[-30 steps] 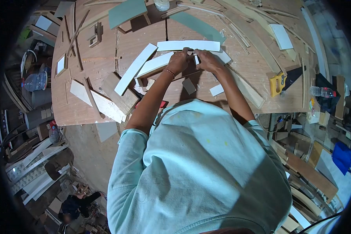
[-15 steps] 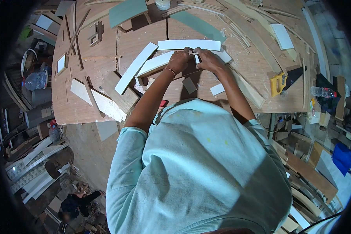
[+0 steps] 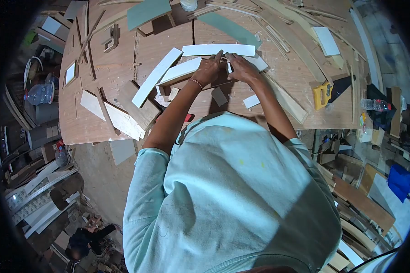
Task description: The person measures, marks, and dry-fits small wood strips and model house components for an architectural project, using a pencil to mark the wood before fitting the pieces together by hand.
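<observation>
My left hand point(image 3: 209, 69), with a beaded bracelet at the wrist, rests at the right end of a white-topped wooden piece point(image 3: 181, 71). Close on its right, my right hand point(image 3: 241, 68) bends over a small white-edged piece point(image 3: 229, 68). The fingertips of both hands nearly meet just below a long white board point(image 3: 218, 50). What lies under the fingers is mostly hidden. Another white board point(image 3: 157, 77) slants down to the left. Nearer my body lie a small grey block point(image 3: 219, 96) and a small white piece point(image 3: 251, 101).
A yellow-handled saw point(image 3: 322, 95) lies on the right of the wooden table point(image 3: 164, 42). Long wood strips point(image 3: 291, 50) curve along the right side. A green-topped piece point(image 3: 148, 14) stands at the back. A person point(image 3: 84, 241) is at the lower left, on the floor.
The fingers of my left hand have stretched slightly forward toward the long board. The whole view has shifted slightly; the boards keep about the same layout.
</observation>
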A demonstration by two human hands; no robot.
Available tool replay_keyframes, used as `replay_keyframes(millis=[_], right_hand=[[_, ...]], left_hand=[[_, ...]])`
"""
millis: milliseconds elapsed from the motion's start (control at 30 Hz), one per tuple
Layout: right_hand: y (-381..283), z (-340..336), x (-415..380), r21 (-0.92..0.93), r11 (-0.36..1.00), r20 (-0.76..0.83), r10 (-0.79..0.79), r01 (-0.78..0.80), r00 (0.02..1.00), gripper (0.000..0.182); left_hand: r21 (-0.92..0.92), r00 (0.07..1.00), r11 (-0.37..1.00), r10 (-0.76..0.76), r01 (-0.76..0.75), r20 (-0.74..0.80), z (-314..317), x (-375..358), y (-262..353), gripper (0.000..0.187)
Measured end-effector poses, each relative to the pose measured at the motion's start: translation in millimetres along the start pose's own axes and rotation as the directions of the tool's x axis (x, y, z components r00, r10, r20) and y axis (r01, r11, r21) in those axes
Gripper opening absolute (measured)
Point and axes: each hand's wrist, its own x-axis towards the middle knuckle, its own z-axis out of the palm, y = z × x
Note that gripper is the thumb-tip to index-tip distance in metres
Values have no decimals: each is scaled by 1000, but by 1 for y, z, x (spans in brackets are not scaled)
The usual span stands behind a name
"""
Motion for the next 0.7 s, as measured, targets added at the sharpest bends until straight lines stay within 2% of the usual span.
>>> replay_keyframes(millis=[100, 167, 200, 267, 333, 433, 500, 600, 700], right_hand=[[0, -1, -1, 19, 1000, -5, 10, -10, 1000, 71], [-1, -3, -1, 71, 997, -14, -25, 26, 1000, 60], [0, -2, -2, 68, 997, -15, -29, 30, 999, 60], [2, 2, -2, 73, 997, -46, -35, 38, 998, 55], [1, 0, -2, 90, 996, -17, -9, 10, 1000, 56], [-7, -8, -3, 122, 992, 16, 19, -20, 1000, 56], [-6, -8, -4, 137, 990, 29, 22, -26, 999, 54], [-1, -2, -3, 131, 991, -24, -10, 13, 1000, 54], [-3, -5, -1, 139, 989, 66, 34, -43, 997, 58]], left_hand=[[48, 999, 999, 9, -7, -48, -1, -6, 6, 55], [90, 997, 996, -21, 28, -79, -1, -9, 9, 53], [146, 997, 987, -69, 66, 20, -3, -8, 8, 61], [140, 996, 987, -85, 83, 6, -3, -11, 7, 61], [133, 995, 986, -104, 105, -13, -2, -13, 4, 60], [112, 994, 992, -48, 59, -98, -5, -16, 2, 53], [39, 991, 990, -136, 136, -17, -8, -19, 4, 53], [4, 981, 982, -190, 190, 38, -5, -19, 3, 58], [34, 974, 978, -208, 206, 88, -6, -18, 3, 62]])
